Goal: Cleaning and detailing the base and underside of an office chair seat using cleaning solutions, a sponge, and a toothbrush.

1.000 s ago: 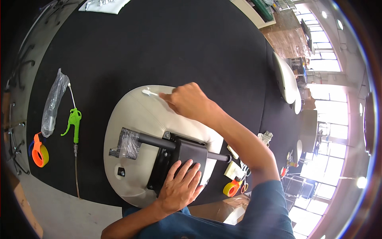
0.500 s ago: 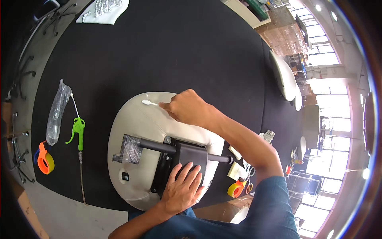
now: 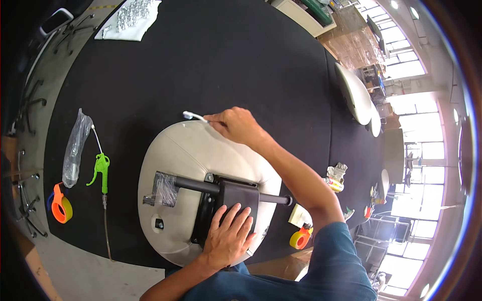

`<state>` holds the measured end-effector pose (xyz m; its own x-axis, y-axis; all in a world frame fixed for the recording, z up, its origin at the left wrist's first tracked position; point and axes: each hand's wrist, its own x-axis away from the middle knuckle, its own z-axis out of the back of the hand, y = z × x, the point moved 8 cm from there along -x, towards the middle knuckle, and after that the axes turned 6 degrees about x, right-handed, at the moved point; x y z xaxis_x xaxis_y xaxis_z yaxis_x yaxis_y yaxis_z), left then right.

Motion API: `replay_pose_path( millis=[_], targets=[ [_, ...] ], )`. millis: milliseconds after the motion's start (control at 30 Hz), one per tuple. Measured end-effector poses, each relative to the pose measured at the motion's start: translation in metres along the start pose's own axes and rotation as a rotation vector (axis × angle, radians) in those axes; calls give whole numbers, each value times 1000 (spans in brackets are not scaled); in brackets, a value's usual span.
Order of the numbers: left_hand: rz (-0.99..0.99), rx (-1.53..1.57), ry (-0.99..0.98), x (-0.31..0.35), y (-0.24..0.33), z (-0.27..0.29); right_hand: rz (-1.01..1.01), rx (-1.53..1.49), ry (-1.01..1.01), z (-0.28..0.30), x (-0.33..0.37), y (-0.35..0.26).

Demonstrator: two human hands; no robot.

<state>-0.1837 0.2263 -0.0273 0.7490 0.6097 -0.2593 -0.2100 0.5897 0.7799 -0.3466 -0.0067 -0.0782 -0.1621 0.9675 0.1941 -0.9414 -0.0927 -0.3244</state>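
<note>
A beige padded chair seat (image 3: 173, 145) lies upside down on the black-covered table. Bolted to it is a black metal mechanism (image 3: 233, 193), with a dark lever rod to the right and a tube to the left ending in clear film wrap (image 3: 164, 188). My left hand (image 3: 226, 243) rests flat on the mechanism's cover, fingers spread. Above the seat's far edge, my right hand (image 3: 233, 124) closes round the handle of a white toothbrush (image 3: 193, 116). Its bristled head points left, just beyond the seat's rim.
To the left lie a green air blow gun (image 3: 103, 168) on a hose, a plastic-bagged part (image 3: 75, 153) and an orange tape dispenser (image 3: 62, 205). Another tape dispenser (image 3: 300, 238) and a spray can (image 3: 333, 184) are right. Metal fittings on white foam (image 3: 130, 25) sit far left.
My right hand has lifted the toothbrush up and away from the seat's surface to its far edge, and the brush has turned. My left hand stays on the mechanism.
</note>
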Motion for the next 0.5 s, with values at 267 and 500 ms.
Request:
replay_pose_path(
  millis=[267,500],
  targets=[
    [27,14,18,-1,-4,3,211,98,9,-22,24,-25],
    [20,25,15,0,-4,4,292,402,-166,-27,19,-42]
  ],
)
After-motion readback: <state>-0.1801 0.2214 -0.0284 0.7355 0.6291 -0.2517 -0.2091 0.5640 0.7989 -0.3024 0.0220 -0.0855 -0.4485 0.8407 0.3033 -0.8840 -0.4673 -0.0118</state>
